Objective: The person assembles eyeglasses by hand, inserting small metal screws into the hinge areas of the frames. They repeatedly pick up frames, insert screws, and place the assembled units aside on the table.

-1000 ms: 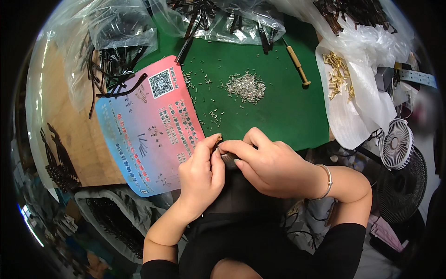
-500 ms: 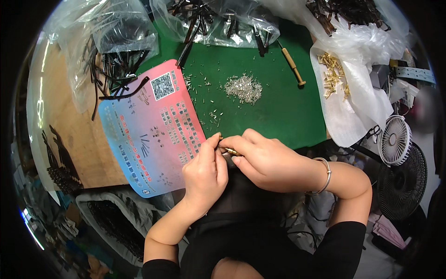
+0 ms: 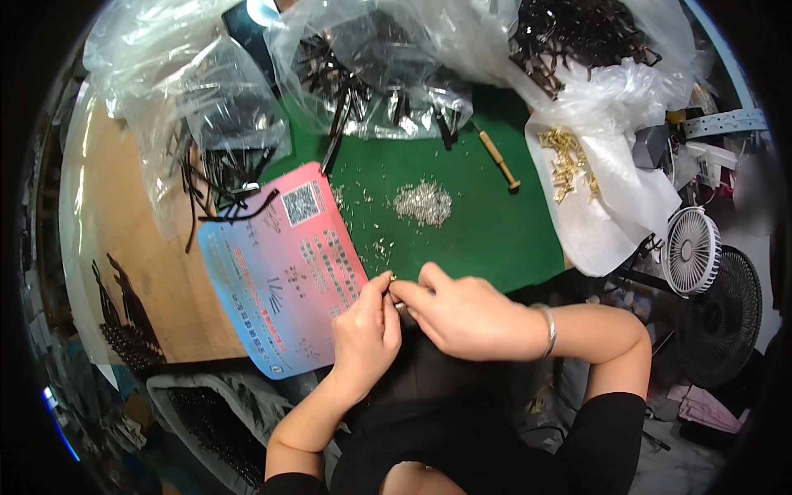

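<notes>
My left hand [image 3: 365, 337] and my right hand [image 3: 470, 320] meet at the table's near edge, fingertips together. Between the left thumb and forefinger a tiny brass-coloured metal part [image 3: 393, 279] shows. The right hand's fingers are pinched right beside it, a silver bracelet [image 3: 550, 330] round that wrist. Those fingers hide most of what they grip. Just beyond lies a heap of small silver metal pieces [image 3: 423, 203], with loose ones scattered to its left. A pink and blue printed sheet [image 3: 276, 289] lies next to my left hand.
Clear plastic bags [image 3: 371, 74] of dark eyeglass temples line the back. A thin screwdriver with a yellowish handle [image 3: 499, 161] rests on the green mat [image 3: 487, 239]. Brass-coloured pieces [image 3: 565, 165] sit on white wrapping at right, near a small white fan [image 3: 691, 250]. More dark temples [image 3: 128, 322] lie left.
The view has tilted, so the table sits lower in the picture. The right hand's fingers have closed in, and the brass-coloured piece seen between them is now mostly hidden.
</notes>
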A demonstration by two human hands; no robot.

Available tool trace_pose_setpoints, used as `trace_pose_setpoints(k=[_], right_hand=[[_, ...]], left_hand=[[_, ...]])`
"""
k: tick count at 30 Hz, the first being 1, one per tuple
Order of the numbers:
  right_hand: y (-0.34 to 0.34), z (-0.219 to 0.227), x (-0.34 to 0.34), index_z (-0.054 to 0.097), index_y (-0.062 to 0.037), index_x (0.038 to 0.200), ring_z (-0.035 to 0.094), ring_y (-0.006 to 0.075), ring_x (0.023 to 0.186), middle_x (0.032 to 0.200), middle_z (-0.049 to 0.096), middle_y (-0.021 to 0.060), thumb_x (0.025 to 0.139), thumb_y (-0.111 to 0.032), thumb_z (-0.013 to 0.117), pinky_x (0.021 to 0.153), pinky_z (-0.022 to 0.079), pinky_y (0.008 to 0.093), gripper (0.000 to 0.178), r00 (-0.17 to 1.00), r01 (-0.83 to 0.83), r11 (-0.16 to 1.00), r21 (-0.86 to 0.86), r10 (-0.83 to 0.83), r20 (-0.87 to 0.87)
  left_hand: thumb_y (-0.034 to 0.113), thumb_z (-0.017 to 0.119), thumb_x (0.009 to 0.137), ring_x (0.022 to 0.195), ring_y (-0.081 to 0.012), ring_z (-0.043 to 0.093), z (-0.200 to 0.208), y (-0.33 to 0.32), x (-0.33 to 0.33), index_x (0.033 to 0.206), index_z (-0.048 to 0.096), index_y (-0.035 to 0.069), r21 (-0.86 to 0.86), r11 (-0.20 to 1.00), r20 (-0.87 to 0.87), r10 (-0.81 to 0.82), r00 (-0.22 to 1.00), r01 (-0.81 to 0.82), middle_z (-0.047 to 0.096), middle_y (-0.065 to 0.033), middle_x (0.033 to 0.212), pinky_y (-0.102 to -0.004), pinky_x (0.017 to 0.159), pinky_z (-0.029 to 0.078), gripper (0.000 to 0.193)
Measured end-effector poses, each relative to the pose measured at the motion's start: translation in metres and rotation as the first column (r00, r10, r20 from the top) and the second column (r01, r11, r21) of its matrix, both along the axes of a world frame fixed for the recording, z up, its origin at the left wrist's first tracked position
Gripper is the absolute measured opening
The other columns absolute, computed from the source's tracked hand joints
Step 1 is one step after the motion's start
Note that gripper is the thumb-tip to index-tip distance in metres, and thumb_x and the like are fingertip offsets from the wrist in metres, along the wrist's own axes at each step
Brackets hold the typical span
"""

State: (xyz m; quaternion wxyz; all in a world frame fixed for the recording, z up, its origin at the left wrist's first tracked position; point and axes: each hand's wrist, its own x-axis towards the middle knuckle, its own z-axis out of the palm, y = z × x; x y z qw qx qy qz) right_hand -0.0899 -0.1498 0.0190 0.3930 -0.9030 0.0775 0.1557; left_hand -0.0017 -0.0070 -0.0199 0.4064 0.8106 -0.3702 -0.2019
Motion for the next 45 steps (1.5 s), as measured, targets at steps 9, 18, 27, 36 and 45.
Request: trace_pose_setpoints(k=[9,18,27,36,45], right_hand=[[-0.006,-0.01,-0.008,0.048,-0.004,0.116,0.06,0.032,0.064,0.09,0.047,0.0146,0.086,-0.015,0.055,0.056,0.052,0.0407,0.033,0.968,0.178,0.978,-0.107,-0.154,0.198],[-0.02,-0.02,-0.023,0.046,-0.004,0.123,0.057,0.0274,0.075,0.093,0.047,0.0135,0.087,-0.014,0.055,0.063,0.05,0.0353,0.039,0.978,0.127,0.991,0.039,-0.132,0.161],[-0.072,0.0,-0.05,0.051,0.0005,0.105,0.058,0.0372,0.083,0.095,0.057,0.0214,0.084,-0.017,0.054,0.074,0.048,0.0438,0.027,0.89,0.446,0.895,0.01,-0.444,0.102],[-0.158,-0.032,-0.046,0.052,0.0027,0.087,0.058,0.0405,0.081,0.088,0.057,0.0221,0.077,-0.015,0.052,0.072,0.048,0.0475,0.02,0.794,0.586,0.546,-0.599,-0.537,0.287],[-0.11,0.025,-0.041,0.056,0.0013,0.086,0.06,0.0348,0.068,0.078,0.061,0.0183,0.08,-0.012,0.057,0.062,0.048,0.0389,0.014,0.871,0.488,0.81,-0.324,-0.432,0.233]], left_hand=[[0.0,0.053,0.086,0.074,-0.0286,0.066,0.006,-0.021,0.038,0.112,0.051,0.0,-0.099,0.993,0.14,0.078,0.987,-0.064,0.065,-0.0146,0.083,-0.0364,0.064,0.051,0.026],[0.013,0.056,0.086,0.073,-0.0382,0.059,-0.002,-0.091,0.125,0.106,0.049,0.004,0.288,0.95,0.674,-0.109,0.731,-0.124,0.058,-0.0176,0.087,-0.0435,0.062,0.048,0.023],[0.007,0.058,0.083,0.061,-0.0061,0.053,0.081,-0.03,0.095,0.098,0.062,-0.002,-0.049,0.995,-0.284,-0.096,0.954,0.085,0.06,-0.0025,0.071,-0.0195,0.056,0.041,0.017],[0.001,0.069,0.078,0.072,-0.0086,0.057,0.068,0.023,0.038,0.105,0.063,-0.002,-0.303,0.925,-0.516,0.043,0.855,-0.23,0.052,-0.0011,0.069,-0.0195,0.06,0.041,0.028],[0.0,0.047,0.092,0.065,-0.0105,0.059,0.044,0.028,0.02,0.104,0.046,-0.003,-0.313,0.944,-0.598,-0.112,0.794,-0.102,0.059,-0.0048,0.076,-0.0222,0.06,0.048,0.013]])
